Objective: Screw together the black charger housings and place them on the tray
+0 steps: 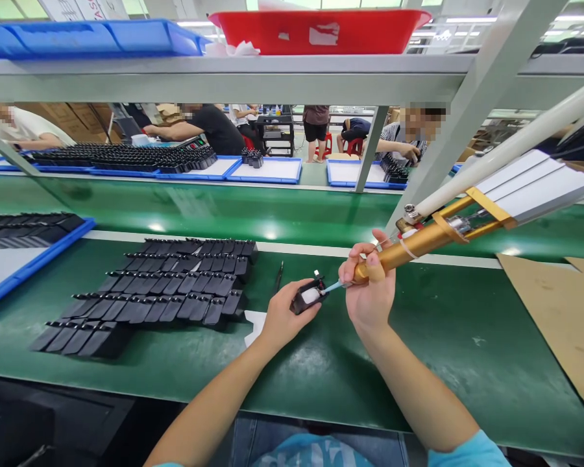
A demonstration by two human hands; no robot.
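Note:
My left hand [285,314] is closed around a small black plastic housing [299,302] with a white part inside it, held above the green bench. My right hand [372,285] grips a gold-coloured dispensing gun [403,250], a cylinder with a pale blue nozzle [333,287]. The nozzle's tip meets the housing's near right end; whether anything flows out is too small to tell. To the left, several rows of similar black housings [175,285] stand on the bench. A thin dark pen-like tool [279,276] and a white scrap of paper [254,326] lie beside my left hand.
A blue-rimmed tray [73,237] with black parts sits at the far left. Brown cardboard [559,311] lies at the right. A metal shelf frame [272,87] crosses ahead, carrying a red bin [370,35] and a blue tray [97,40]. Several people work beyond it.

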